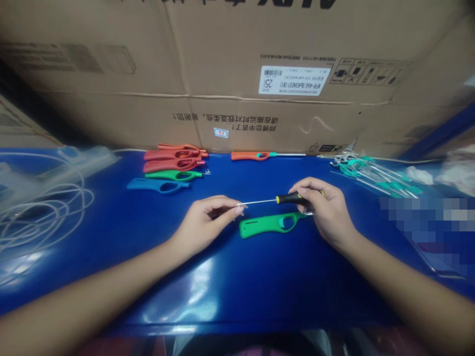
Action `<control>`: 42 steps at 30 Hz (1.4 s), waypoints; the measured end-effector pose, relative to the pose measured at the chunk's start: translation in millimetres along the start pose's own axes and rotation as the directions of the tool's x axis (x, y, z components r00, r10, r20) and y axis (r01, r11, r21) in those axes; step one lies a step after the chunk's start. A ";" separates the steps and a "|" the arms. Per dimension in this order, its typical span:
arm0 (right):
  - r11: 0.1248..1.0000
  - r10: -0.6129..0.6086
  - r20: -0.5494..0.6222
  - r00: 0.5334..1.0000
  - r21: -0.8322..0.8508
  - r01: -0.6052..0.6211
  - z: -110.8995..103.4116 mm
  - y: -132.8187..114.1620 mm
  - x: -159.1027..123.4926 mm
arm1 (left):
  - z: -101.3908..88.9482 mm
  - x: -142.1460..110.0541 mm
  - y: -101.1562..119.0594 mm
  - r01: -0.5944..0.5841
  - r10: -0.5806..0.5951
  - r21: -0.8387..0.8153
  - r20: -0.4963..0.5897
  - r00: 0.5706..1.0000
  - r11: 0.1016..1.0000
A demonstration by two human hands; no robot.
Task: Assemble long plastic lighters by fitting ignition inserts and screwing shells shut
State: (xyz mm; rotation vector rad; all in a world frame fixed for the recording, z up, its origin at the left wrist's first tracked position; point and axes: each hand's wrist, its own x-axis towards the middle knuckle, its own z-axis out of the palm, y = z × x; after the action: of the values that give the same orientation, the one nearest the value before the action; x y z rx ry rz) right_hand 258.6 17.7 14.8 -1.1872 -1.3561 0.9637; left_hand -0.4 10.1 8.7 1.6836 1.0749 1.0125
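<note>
My right hand (322,205) grips the black and yellow handle of a screwdriver (289,199), its thin metal shaft pointing left. At the end of that shaft, the thumb and fingers of my left hand (210,220) are pinched together on the tip; whether a small part is also between them is too small to tell. Just below the screwdriver lies a green lighter (261,226) with a long handle, a teal trigger in its loop and a metal tube. The tube's far end runs under my right hand and is hidden.
Red, green and blue lighter handles (159,185) lie at the back left, beside tiny metal pieces (207,172). An orange lighter (248,155) rests against the cardboard box (230,74). Metal tubes with teal parts (382,175) are heaped right; coiled white tubing (44,207) is left.
</note>
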 end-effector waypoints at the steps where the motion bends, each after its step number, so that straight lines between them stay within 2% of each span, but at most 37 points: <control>1: 1.000 -0.001 0.003 1.000 0.002 0.001 -0.1 -0.4 0.2 | 0.0 -0.4 0.2 -0.015 0.015 0.012 0.003 1.000 1.000; 7: 0.999 -0.023 -0.006 1.000 0.038 0.023 -2.1 -3.5 -0.1 | -0.1 -1.3 -0.6 -0.062 0.062 0.040 0.001 0.998 0.997; 19: 0.999 -0.049 -0.017 0.999 -0.011 0.049 -3.7 -5.9 1.1 | -1.0 -1.2 -3.0 -0.077 0.076 0.041 0.019 0.997 0.996; 24: 0.983 -0.117 0.003 0.993 -0.140 0.116 -6.5 -10.9 0.2 | -3.0 -0.4 -5.7 -0.192 0.189 0.175 0.037 0.981 0.966; 28: 0.901 -0.284 0.074 0.956 -0.320 0.293 -11.2 -19.8 -3.0 | -6.3 -2.5 -6.4 -0.355 0.334 0.334 0.120 0.935 0.873; 31: 0.861 -0.348 0.124 0.929 -0.351 0.369 -13.7 -25.1 -6.9 | -6.7 -4.6 -5.9 -0.429 0.385 0.376 0.189 0.903 0.821; 33: 0.865 -0.363 0.126 0.923 -0.322 0.384 -13.5 -26.9 -9.4 | -5.7 -5.6 -5.3 -0.417 0.368 0.367 0.198 0.909 0.832; 38: 0.910 -0.363 0.080 0.928 -0.182 0.372 -8.2 -24.7 -11.5 | -2.9 -5.5 -5.4 -0.269 0.233 0.270 0.157 0.960 0.925; 40: 0.931 -0.345 0.109 0.932 -0.089 0.354 -6.1 -22.6 -11.3 | -2.4 -4.8 -5.9 -0.229 0.199 0.234 0.147 0.969 0.945; 42: 0.951 -0.308 0.186 0.933 0.028 0.308 -4.4 -21.0 -11.8 | -1.7 -4.7 -5.8 -0.213 0.184 0.204 0.150 0.971 0.956</control>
State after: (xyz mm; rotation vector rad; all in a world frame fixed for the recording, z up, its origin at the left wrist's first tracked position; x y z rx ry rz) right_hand 259.6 2.0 33.5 -0.8643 -1.6372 0.8627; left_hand -4.7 7.6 3.0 2.0414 0.9740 0.9204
